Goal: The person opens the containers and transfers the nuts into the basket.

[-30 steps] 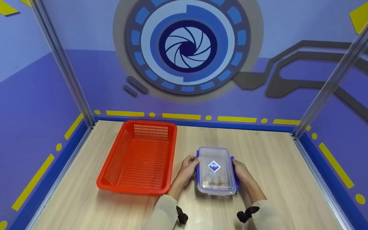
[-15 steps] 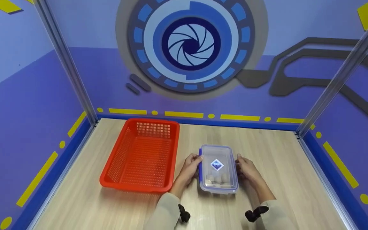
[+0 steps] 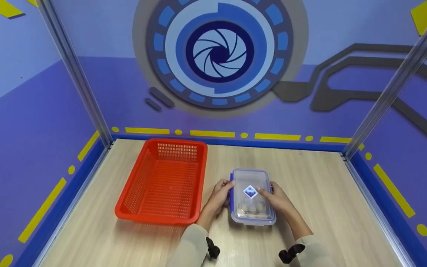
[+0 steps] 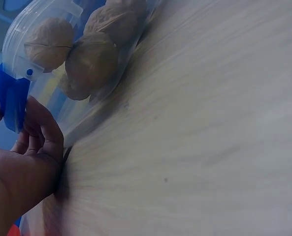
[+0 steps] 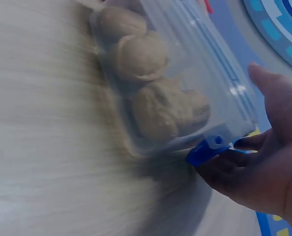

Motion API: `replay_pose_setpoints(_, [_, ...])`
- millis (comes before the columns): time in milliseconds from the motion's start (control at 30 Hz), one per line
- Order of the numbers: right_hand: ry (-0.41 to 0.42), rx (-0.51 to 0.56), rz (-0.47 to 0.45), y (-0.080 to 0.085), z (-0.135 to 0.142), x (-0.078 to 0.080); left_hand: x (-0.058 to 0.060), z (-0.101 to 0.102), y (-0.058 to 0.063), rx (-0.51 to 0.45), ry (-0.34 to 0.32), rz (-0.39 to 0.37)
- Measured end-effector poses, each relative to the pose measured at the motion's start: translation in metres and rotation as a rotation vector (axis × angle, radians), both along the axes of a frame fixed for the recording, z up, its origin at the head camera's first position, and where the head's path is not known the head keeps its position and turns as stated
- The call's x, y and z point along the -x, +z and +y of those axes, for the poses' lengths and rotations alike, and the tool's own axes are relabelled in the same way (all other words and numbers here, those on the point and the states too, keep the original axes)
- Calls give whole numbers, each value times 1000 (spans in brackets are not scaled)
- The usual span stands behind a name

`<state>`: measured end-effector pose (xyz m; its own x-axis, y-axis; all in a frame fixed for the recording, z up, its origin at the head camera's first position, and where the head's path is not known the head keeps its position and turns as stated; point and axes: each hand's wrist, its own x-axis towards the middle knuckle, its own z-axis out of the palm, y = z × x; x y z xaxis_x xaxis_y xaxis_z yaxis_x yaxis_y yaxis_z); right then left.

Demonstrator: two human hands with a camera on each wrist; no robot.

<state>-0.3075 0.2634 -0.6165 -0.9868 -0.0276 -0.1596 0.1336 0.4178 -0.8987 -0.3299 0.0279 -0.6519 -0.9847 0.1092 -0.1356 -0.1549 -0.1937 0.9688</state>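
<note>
A clear plastic food container with a blue-edged lid stands on the table, left of centre in neither wrist view fully. Several walnuts show through its near end. On its left side my left hand pinches a blue latch between thumb and fingers. My right hand holds the right side, its thumb over the lid and its fingers curled at the other blue latch, which hangs down. Part of those fingers is hidden behind the latch.
A red plastic basket with slotted walls stands left of the container, close to the left forearm. Printed panels and metal posts enclose the wooden table at the back and sides.
The right-hand latch no longer sticks out beside the lid. My right hand came slightly away from the container, then returned with its thumb over the lid. The left hand keeps its place.
</note>
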Motion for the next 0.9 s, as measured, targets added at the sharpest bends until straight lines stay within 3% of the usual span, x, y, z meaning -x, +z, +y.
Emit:
replay_pose_setpoints(200, [43,56,17,-2,-1,1,1,0,0,0,24,15])
replay_pose_setpoints(567, [25,74,13,-5,2,2,5,0,-2,38,-29,42])
replay_pose_setpoints(900, [-4,73,14,-10,5,1,3,0,6,189,-61,60])
